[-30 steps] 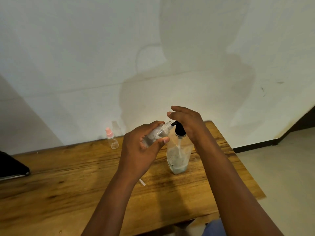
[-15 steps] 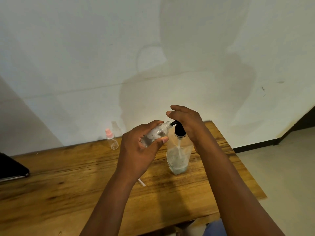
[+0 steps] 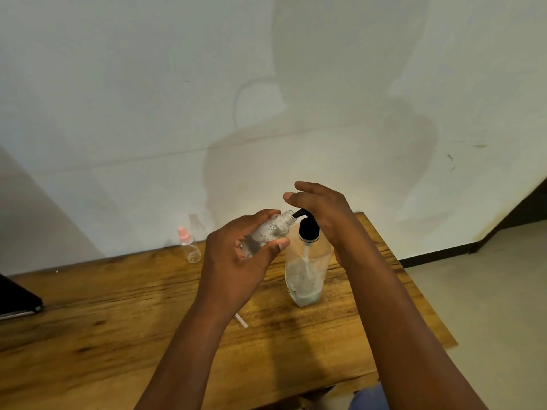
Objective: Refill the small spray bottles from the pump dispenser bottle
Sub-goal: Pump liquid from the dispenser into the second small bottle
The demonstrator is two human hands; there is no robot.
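Left grip [image 3: 236, 258] holds spray bottle [image 3: 268, 232] | right grip [image 3: 321, 211] presses pump [image 3: 307, 226]

Left hand [image 3: 236, 261] raised, fingers and thumb curled in a tilted grip. Right hand [image 3: 322, 211] palm-down, fingers loosely extended. Both forearms reach forward, converging.

My left hand [image 3: 236, 261] covers most of the small bottle [image 3: 270, 232], so only its neck and part of one side show. My right hand [image 3: 321, 214] hides the top of the black pump [image 3: 307, 227]; whether the spout touches the bottle's mouth I can't tell. The dark thing [image 3: 14, 300] on the bench [image 3: 118, 335] is cut off at the left edge. A thin white stick [image 3: 241, 321] disappears under my left wrist.
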